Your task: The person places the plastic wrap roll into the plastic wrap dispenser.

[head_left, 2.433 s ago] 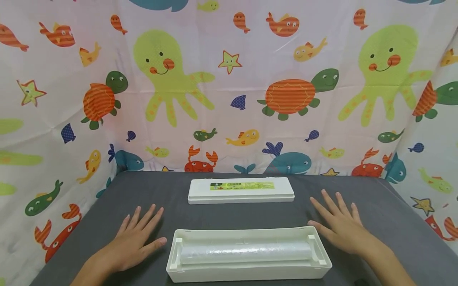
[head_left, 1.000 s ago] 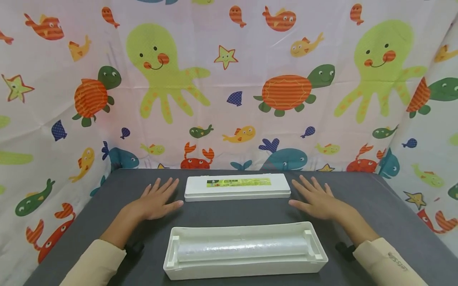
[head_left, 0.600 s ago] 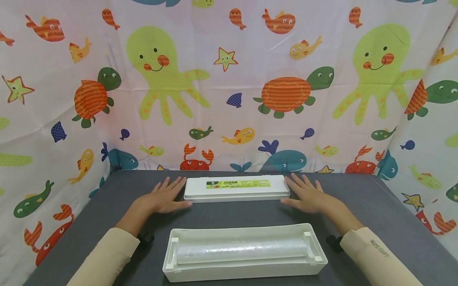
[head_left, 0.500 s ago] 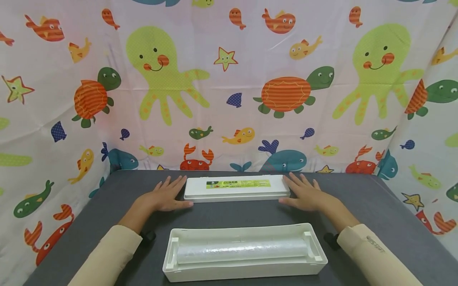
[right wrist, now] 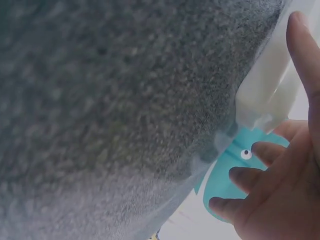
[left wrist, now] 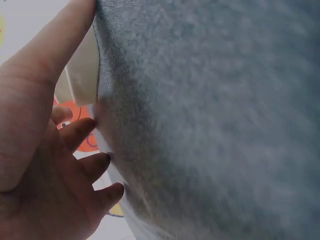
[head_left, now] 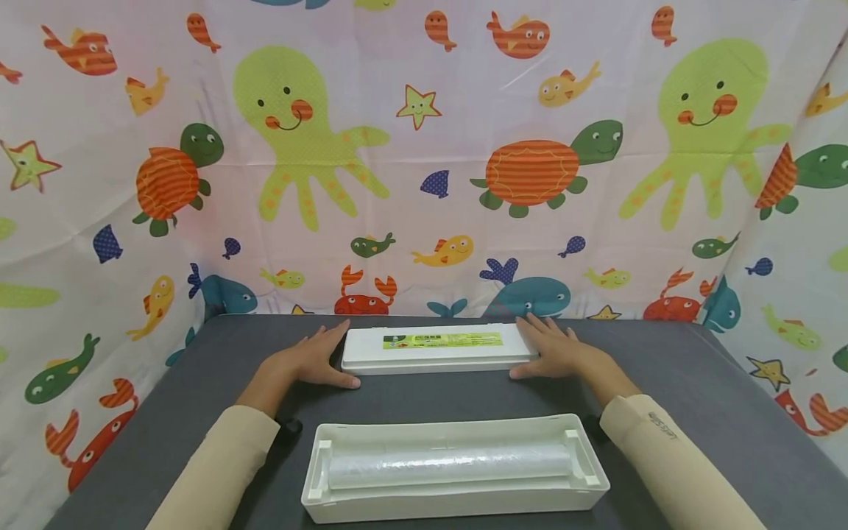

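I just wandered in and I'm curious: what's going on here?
Someone's left hand and right hand are at opposite ends of what looks like a long white lid, lying on the gray cloth. Whether they touch it is hard to tell. Closer to the camera sits an open white box with a shiny roll inside; neither hand is on it.

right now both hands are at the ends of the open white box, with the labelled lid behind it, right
No: in the head view, the left hand and right hand are at the ends of the labelled lid, which lies behind the open white box.
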Available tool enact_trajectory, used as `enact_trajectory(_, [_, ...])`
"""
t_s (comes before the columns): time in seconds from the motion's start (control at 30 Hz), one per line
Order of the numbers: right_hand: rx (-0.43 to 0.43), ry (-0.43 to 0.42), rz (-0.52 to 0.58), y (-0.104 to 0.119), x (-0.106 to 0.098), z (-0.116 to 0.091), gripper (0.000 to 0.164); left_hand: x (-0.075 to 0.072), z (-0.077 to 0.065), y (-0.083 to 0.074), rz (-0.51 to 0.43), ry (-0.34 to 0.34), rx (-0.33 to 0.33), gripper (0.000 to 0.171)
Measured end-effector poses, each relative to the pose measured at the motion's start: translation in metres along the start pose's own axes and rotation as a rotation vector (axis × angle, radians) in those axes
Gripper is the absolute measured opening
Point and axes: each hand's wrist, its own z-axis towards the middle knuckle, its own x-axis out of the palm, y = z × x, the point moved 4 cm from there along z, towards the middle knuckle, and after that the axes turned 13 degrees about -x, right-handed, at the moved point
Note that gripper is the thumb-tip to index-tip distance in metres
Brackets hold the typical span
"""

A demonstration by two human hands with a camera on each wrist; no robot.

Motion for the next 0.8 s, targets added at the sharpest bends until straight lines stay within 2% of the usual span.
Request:
enact_trajectory(0.23, [-0.032,-0.017,0.086,-0.004,0.004,0.010,0.112,0.000,0.007,-0.001,-0.083,0.033,0.007,0.125])
enact_trajectory(0.4, [-0.098,-0.073,0.181,-0.009,0.006,0.014,0.106,0.001,0.009,0.001,-0.090,0.023,-0.001,0.120])
enact_trajectory(0.57, [-0.086,-0.071,0.235,-0.011,0.006,0.015,0.106,0.000,0.007,0.000,-0.090,0.018,-0.010,0.116])
enact_trajectory(0.8, [-0.104,-0.079,0.243,-0.015,0.007,0.017,0.106,0.000,0.006,0.001,-0.122,0.008,0.014,0.114])
